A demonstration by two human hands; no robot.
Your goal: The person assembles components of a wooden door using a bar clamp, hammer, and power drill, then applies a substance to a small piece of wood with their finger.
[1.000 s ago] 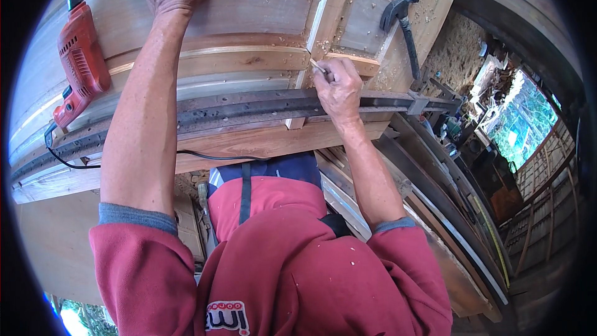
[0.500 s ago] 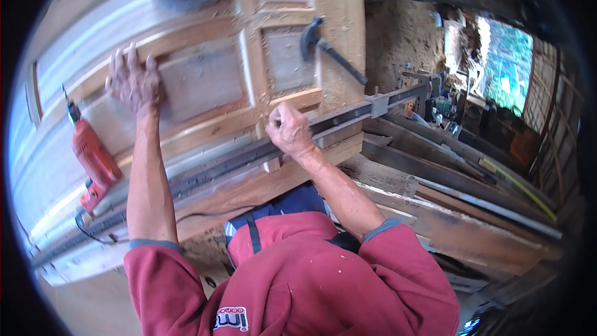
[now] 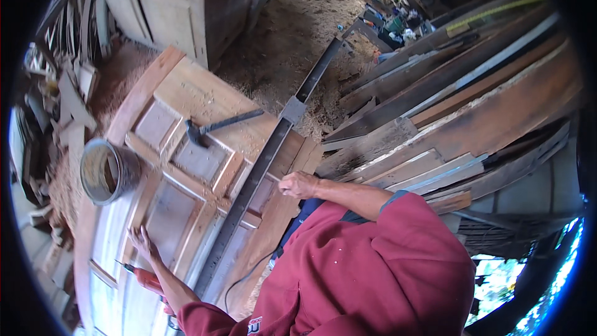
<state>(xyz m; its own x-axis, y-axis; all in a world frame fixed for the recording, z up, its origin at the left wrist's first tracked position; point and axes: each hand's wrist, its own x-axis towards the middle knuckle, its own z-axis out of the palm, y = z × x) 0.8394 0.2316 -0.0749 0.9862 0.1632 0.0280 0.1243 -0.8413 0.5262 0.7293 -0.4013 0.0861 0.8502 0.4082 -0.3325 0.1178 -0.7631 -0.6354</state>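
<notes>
A panelled wooden door (image 3: 205, 99) lies flat before me, scattered with wood shavings. My left hand (image 3: 144, 244) rests on it with the fingers spread, beside a red power drill (image 3: 148, 279) that my forearm partly covers. Closed in a fist, my right hand (image 3: 298, 185) is at the door's near edge; whether anything small is inside the fingers is hidden. Between my hands runs a long metal bar clamp (image 3: 254, 177) across the door. A hammer (image 3: 227, 123) with a dark head lies on the panels beyond the clamp.
A grey bucket (image 3: 127, 171) stands on the door's far left side. Stacked planks (image 3: 435, 130) fill the right. Sawdust covers the ground (image 3: 298, 31) beyond, and scrap wood (image 3: 78, 96) is piled at left. A dark cord (image 3: 239, 280) trails near my body.
My view has swung, so the door now appears slanted and more floor shows. My right fist has moved from over the clamp bar to the door's near edge. My left hand stays on the door.
</notes>
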